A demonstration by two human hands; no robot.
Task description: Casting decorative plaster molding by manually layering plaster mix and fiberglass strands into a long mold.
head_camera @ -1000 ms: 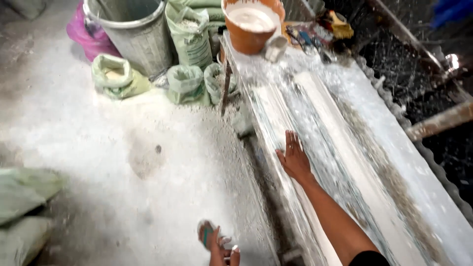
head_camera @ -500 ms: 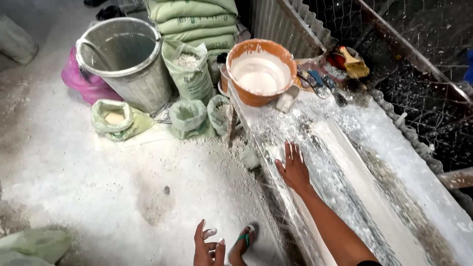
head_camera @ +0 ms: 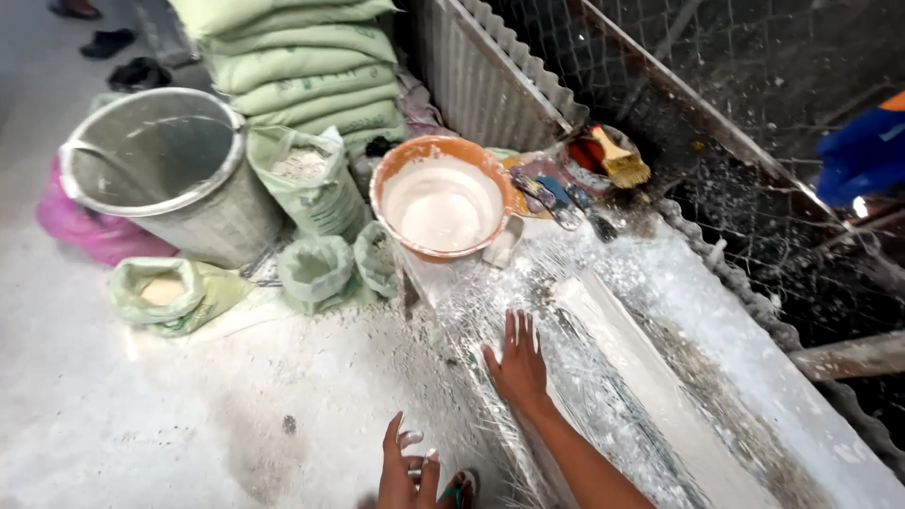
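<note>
The right hand [head_camera: 517, 366] lies open and flat on the wet white strip [head_camera: 528, 330] on the surface [head_camera: 745, 377]; the left hand [head_camera: 407, 464] hangs open, empty. The orange bowl [head_camera: 440, 198] is full of white mix, so most casting seems left.

— What colours do you see around you?

— My right hand [head_camera: 517, 366] lies on the counter [head_camera: 754, 377], which is white with grey streaks. My left hand [head_camera: 405, 467] has white smears on its fingers [head_camera: 411, 439]. The basin [head_camera: 443, 196] is orange outside and holds a creamy white mix.

— And the other things?

— The stacked sacks [head_camera: 302, 66] are pale green. The open bags [head_camera: 316, 184] are also pale green, with whitish powder inside. The bucket [head_camera: 165, 170] is grey metal, and behind it is a pink thing [head_camera: 75, 231]. The brush [head_camera: 617, 160] has yellow bristles. The floor [head_camera: 141, 405] is dusty white. Far right I see a blue and orange sleeve [head_camera: 863, 155].
</note>
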